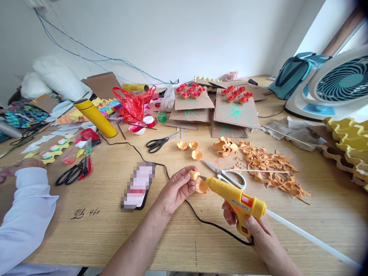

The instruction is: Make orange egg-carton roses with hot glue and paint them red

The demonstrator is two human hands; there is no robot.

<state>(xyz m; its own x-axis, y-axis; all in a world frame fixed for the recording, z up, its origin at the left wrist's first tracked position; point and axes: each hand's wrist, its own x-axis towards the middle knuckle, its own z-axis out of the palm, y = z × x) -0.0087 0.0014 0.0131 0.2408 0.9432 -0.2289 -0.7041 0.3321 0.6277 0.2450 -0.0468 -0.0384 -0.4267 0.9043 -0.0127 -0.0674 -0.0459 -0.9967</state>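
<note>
My left hand (179, 188) pinches a small orange egg-carton cup (194, 175) between thumb and fingers. In my right hand (255, 226) is a yellow hot glue gun (235, 197), its nozzle right at the cup and a white glue stick (310, 237) jutting from its back. Just below the cup, partly hidden, lies a larger orange petal cup (202, 186). Beyond it sit several orange paper flowers (197, 154). White-handled scissors (227, 176) lie behind the glue gun.
Orange carton scraps (270, 168) are heaped on the right. Red flowers (189, 91) stand on cardboard pieces (235, 111) at the back. A phone (139, 186), black scissors (161, 143) and the glue gun's cord lie mid-table. A co-worker's sleeve (25, 214) is at left, a fan (333, 84) at right.
</note>
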